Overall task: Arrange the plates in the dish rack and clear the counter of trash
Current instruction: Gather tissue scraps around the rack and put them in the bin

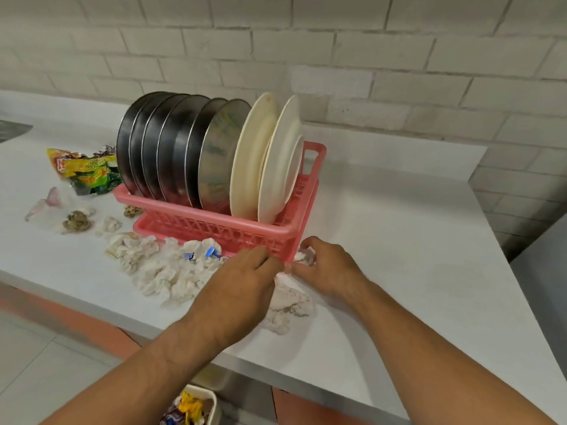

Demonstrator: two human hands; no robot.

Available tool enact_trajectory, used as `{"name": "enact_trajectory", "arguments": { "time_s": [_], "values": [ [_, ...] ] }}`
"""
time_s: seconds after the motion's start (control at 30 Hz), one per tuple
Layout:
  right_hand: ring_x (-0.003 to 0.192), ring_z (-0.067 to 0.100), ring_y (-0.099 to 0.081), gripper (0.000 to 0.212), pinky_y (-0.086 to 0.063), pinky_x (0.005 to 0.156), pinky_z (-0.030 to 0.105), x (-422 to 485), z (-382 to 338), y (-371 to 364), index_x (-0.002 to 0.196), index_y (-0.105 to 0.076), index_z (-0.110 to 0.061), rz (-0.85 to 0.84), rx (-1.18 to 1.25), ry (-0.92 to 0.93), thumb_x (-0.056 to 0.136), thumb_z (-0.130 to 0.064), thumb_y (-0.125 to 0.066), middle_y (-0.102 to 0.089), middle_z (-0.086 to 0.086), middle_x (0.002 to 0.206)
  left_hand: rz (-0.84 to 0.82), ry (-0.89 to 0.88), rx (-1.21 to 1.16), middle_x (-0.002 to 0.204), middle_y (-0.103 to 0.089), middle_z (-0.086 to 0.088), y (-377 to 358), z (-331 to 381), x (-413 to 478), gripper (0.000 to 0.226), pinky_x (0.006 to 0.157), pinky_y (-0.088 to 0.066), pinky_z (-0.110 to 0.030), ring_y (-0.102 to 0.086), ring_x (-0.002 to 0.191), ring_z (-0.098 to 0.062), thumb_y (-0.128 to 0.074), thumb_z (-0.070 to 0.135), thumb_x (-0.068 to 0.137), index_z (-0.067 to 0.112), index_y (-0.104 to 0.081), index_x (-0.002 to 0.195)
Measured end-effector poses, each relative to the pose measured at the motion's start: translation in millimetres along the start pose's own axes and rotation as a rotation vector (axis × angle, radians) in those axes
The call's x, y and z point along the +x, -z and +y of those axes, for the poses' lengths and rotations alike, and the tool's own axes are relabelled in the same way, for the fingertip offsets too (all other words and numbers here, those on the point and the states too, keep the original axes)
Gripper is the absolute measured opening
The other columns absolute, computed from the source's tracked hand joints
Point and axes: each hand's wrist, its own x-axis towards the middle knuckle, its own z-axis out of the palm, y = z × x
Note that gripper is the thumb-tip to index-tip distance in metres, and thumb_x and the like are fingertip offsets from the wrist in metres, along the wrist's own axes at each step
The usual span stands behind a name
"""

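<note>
Head view: dish rack [214, 222] sits mid-surface [399, 240], long side angled toward the near edge. Plates are all slotted upright. The steel plates [171, 148] are packed together at the left end and two white plates [270, 157] are at the right end, all leaning the same way, so the rack half of the job looks done.

The trash is not cleared. The crumpled paper pile [159, 268] lies between the rack and the near edge, and the snack wrapper [86, 170] and brown wads [76, 222] are toward the left end.

Both hands meet at the rack's near right corner. The right hand [325, 265] has fingers curled round a small paper wad [303, 256] tucked against that corner. The left hand [242, 280] has bent fingers at the rack's base over more paper. I can't tell if it grips anything or just steadies the rack.

My read is that they're digging out scraps wedged by the rack. The bin [211, 397] sits below the near edge with wrappers already inside, so it's probably parked there to allow a short drop.
</note>
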Motion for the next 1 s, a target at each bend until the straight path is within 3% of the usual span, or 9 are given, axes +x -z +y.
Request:
{"name": "enact_trajectory", "arguments": {
  "time_s": [0.13,0.27,0.37,0.5,0.63,0.7,0.8,1.0],
  "values": [
    [0.088,0.007,-0.06,0.038,-0.051,0.078,0.027,1,-1,1,0.116,-0.06,-0.034,-0.034,0.017,0.037,0.083,-0.052,-0.067,-0.061,-0.014,0.101,0.02,0.118,-0.034,0.087,-0.064,0.001,5,-14,-4,0.032,0.058,-0.048,-0.03,-0.059,0.073,-0.021,-0.036,0.024,0.086,0.015,-0.066,0.095],
    [0.083,0.013,-0.059,0.021,-0.053,0.077,0.034,-7,1,0,0.106,-0.058,-0.027,-0.016,-0.112,0.077,0.09,-0.04,-0.058,-0.059,-0.009,0.094,-0.024,0.167,-0.042,0.082,-0.066,0.005,-1,-20,-2,0.019,0.056,-0.039,-0.024,-0.061,0.068,-0.02,-0.047,0.021,0.087,0.018,-0.065,0.091],
    [0.08,0.014,-0.056,0.013,-0.053,0.076,0.038,-13,2,0,0.091,-0.051,-0.025,-0.007,-0.185,0.083,0.083,-0.035,-0.053,-0.053,-0.008,0.094,-0.086,0.176,-0.071,0.083,-0.066,0.005,-6,-18,3,0.013,0.06,-0.038,-0.027,-0.061,0.072,-0.02,-0.052,0.02,0.092,0.019,-0.065,0.094],
    [0.091,0.015,-0.055,0.014,-0.05,0.08,0.033,-20,14,7,0.095,-0.048,-0.023,-0.013,-0.15,0.026,0.081,-0.027,-0.05,-0.054,-0.009,0.107,-0.151,0.182,-0.122,0.089,-0.067,0.011,-8,-16,5,0.025,0.064,-0.04,-0.023,-0.058,0.074,-0.009,-0.051,0.045,0.092,0.028,-0.065,0.102],
    [0.083,0.011,-0.053,0.013,-0.044,0.07,0.027,-32,29,15,0.098,-0.048,-0.025,0.024,-0.084,-0.026,0.086,-0.025,-0.049,-0.054,-0.009,0.099,-0.301,0.06,0.002,0.103,-0.066,0.013,-11,-15,6,0.052,0.074,-0.047,-0.027,-0.059,0.09,-0.01,-0.044,0.072,0.081,0.032,-0.061,0.11],
    [0.086,0.011,-0.053,0.01,-0.043,0.072,0.025,-37,34,18,0.097,-0.052,-0.025,0.056,-0.042,-0.038,0.087,-0.024,-0.05,-0.054,-0.009,0.099,-0.337,0.008,0.1,0.098,-0.065,0.009,-15,-13,8,0.048,0.074,-0.048,-0.031,-0.058,0.088,-0.013,-0.04,0.067,0.086,0.029,-0.062,0.104],
    [0.082,0.006,-0.054,0.01,-0.039,0.066,0.018,-46,36,23,0.083,-0.054,-0.027,0.087,0.018,-0.022,0.087,-0.018,-0.051,-0.056,-0.007,0.094,-0.303,-0.005,0.051,0.084,-0.056,0.007,-19,-11,10,0.036,0.068,-0.044,-0.03,-0.056,0.08,-0.015,-0.041,0.052,0.095,0.023,-0.059,0.086],
    [0.069,0.016,-0.068,0.014,-0.053,0.058,0.025,-65,25,37,0.088,-0.056,-0.02,0.124,0.285,-0.061,0.092,-0.009,-0.048,-0.065,0.002,0.085,-0.026,0.01,-0.187,0.077,-0.047,0.009,-3,-3,27,0.037,0.066,-0.039,-0.027,-0.045,0.069,-0.012,-0.032,0.045,0.095,0.018,-0.052,0.081]
  ]
}}
